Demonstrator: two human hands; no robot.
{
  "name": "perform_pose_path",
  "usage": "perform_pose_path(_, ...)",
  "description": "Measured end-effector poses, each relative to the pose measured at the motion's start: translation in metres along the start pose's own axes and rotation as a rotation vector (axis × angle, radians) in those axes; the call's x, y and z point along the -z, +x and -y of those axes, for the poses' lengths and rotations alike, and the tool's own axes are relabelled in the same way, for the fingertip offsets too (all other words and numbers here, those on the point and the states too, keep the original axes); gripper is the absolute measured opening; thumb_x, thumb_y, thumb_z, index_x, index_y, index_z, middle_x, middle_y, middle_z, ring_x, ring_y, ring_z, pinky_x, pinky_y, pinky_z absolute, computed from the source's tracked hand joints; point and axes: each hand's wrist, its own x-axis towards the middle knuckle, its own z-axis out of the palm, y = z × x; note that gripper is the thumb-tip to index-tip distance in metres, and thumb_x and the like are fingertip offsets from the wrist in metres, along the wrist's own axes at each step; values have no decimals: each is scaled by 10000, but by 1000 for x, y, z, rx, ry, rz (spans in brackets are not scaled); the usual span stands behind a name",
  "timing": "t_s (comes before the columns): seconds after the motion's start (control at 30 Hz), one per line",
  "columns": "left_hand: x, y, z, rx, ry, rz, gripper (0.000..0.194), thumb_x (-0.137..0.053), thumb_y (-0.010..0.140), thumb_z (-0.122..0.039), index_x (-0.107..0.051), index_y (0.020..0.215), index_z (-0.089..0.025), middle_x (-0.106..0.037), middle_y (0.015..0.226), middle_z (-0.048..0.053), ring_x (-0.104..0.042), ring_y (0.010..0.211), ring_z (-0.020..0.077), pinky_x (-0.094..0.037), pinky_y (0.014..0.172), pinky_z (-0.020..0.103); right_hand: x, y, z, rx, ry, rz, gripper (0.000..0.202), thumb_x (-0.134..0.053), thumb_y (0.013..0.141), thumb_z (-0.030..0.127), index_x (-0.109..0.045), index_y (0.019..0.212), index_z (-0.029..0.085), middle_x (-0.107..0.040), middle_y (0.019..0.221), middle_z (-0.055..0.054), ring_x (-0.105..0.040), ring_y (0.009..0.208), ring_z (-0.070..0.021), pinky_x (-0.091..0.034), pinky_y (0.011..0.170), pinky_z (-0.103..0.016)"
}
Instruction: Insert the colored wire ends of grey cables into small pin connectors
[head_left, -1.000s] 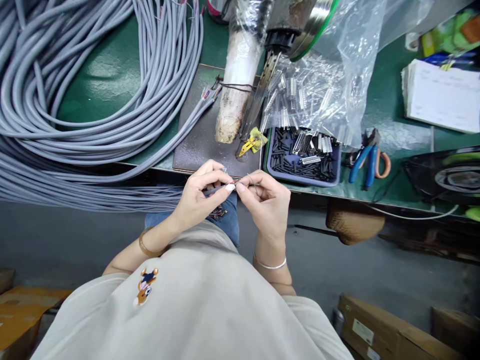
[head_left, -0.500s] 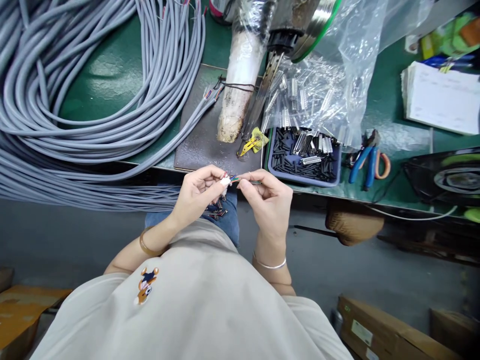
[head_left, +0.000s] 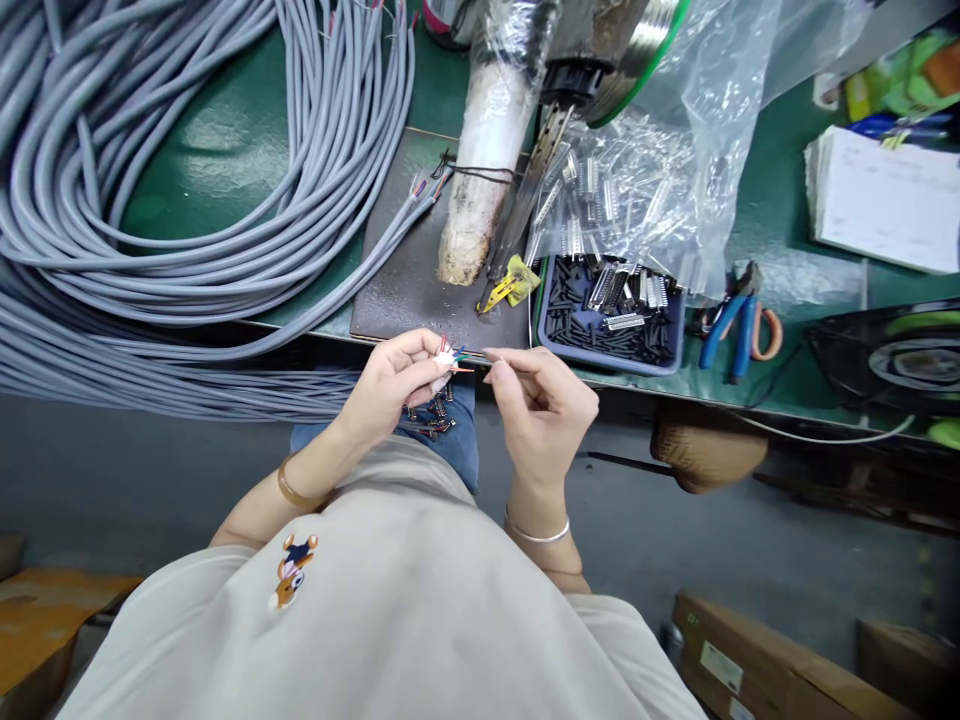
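Both hands meet at the free end of a grey cable: the left hand (head_left: 394,385) pinches thumb against forefinger where the coloured wire cores (head_left: 462,357) emerge, and the right hand (head_left: 551,400) has its thumb and forefinger nearly together on the tips of a few, other fingers loosely curled. A second ago the cores lay bunched between fingertips almost touching; now the right hand sits slightly farther off toward 3 o'clock, and red, blue, green and orange cores splay apart. That suggests the bundle is being parted core by core, with some separated already.

Measured from the cores, the blue-purple plastic tray (head_left: 637,367) lies between 2 and 3 o'clock, holding short black tubes (head_left: 574,340) and multi-pin connectors (head_left: 649,290). Between 1 and 2 o'clock, more connectors show through a clear plastic bag (head_left: 720,120). At 4 to 5 o'clock, on the floor, stands a cardboard box (head_left: 750,650), contents not visible.
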Motion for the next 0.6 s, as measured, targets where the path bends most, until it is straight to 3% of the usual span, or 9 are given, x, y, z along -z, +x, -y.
perform_pose_path(0.1,-1,1,-3,76,-34,15,291,-814,735,-336,-593,742,-146,-468,558,-68,-287,428,14,-156,417,170,1,3,-2,-23,30,13,122,-674,945,249,-775,1013,254,-653,763,24,-377,509,-77,-324,499,-267)
perform_pose_path(0.2,0,2,-2,101,-49,19,308,-831,708,-336,-589,731,-147,-494,576,-62,-297,427,13,-165,406,167,-1,6,0,-31,69,85,65,-705,916,230,-768,931,230,-669,785,17,-387,504,-65,-323,490,-261)
perform_pose_path(0.4,3,0,10,-37,24,-13,262,-804,794,-340,-626,781,-148,-544,581,-51,-360,446,22,-241,422,156,-5,8,2,0,44,95,116,-682,902,153,-693,798,204,-635,731,43,-348,496,-46,-312,502,-249)
perform_pose_path(0.5,6,1,9,-65,3,-30,266,-828,776,-347,-645,788,-154,-538,574,-51,-371,450,25,-266,423,149,-1,5,1,60,-8,110,130,-687,912,201,-694,782,208,-649,720,36,-368,493,-52,-331,502,-251)
perform_pose_path(0.6,18,5,7,-22,-102,138,272,-859,720,-357,-664,727,-168,-583,583,-15,-398,418,38,-263,385,161,5,0,0,73,38,67,204,-642,957,332,-729,811,220,-615,628,26,-429,478,-83,-325,467,-264)
